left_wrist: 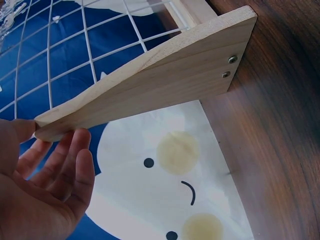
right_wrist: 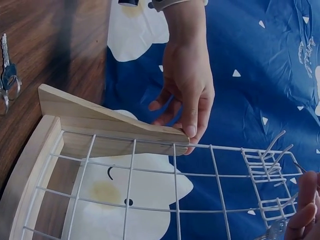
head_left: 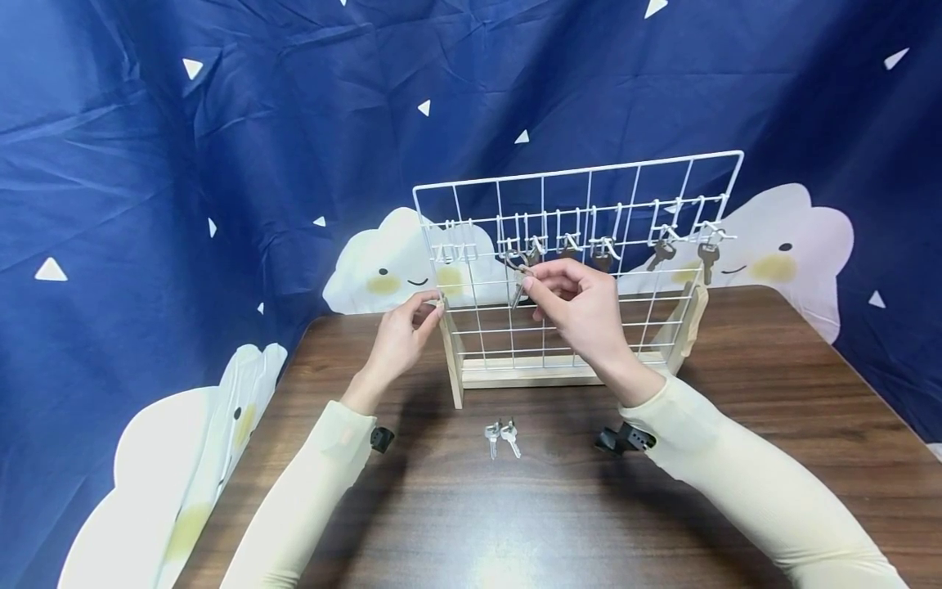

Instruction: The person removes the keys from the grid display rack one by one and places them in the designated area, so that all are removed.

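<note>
A white wire grid rack (head_left: 585, 171) stands on wooden side supports, with hooks along its upper part. My left hand (head_left: 401, 331) grips the upper tip of the left wooden support (left_wrist: 150, 80) between thumb and fingers. In front of the hooks, my right hand (head_left: 581, 311) pinches a key (head_left: 518, 293) between thumb and index finger. The key's ring (head_left: 513, 260) overlaps a hook left of the middle in the head view. Only part of the right hand (right_wrist: 305, 212) shows at the edge of the right wrist view.
Several keys hang along the rack, among them one at the right end (head_left: 709, 260). More hooks (head_left: 452, 252) sit at the left end. Two silver keys (head_left: 509, 439) lie on the brown wooden table (head_left: 441, 499). Behind hangs a blue curtain (head_left: 353, 106) with white clouds.
</note>
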The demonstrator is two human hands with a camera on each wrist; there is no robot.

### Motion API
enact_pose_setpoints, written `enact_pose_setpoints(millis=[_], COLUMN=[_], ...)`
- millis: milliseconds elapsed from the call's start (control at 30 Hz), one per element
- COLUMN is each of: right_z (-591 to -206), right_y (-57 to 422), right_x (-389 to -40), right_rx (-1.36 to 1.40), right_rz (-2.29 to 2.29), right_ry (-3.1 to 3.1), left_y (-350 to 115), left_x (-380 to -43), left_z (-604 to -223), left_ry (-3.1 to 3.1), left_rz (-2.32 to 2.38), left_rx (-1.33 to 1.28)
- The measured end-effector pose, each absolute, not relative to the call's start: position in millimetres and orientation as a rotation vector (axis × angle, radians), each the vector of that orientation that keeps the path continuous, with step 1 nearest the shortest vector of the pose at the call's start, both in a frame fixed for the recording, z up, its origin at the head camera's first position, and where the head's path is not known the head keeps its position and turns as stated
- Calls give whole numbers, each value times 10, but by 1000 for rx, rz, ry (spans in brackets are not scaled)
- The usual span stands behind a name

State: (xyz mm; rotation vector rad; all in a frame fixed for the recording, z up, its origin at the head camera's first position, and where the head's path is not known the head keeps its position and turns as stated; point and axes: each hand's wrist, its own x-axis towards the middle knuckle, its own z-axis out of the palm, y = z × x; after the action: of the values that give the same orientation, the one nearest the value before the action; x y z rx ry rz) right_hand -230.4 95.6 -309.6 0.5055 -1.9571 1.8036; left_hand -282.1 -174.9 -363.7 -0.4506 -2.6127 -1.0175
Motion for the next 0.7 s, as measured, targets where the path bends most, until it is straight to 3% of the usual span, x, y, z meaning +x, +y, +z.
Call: enact_pose_setpoints(millis=[700], right_z=[-3143], right_y=[971], right_x=[-2179], right_rx=[493], right_rz=[1799], right_ry=[-2179], left_y=[-1748], left_x=[-2825], left_z=[-3644], left_ry=[-2606], left_rz=[-1012], left_rx=[-463])
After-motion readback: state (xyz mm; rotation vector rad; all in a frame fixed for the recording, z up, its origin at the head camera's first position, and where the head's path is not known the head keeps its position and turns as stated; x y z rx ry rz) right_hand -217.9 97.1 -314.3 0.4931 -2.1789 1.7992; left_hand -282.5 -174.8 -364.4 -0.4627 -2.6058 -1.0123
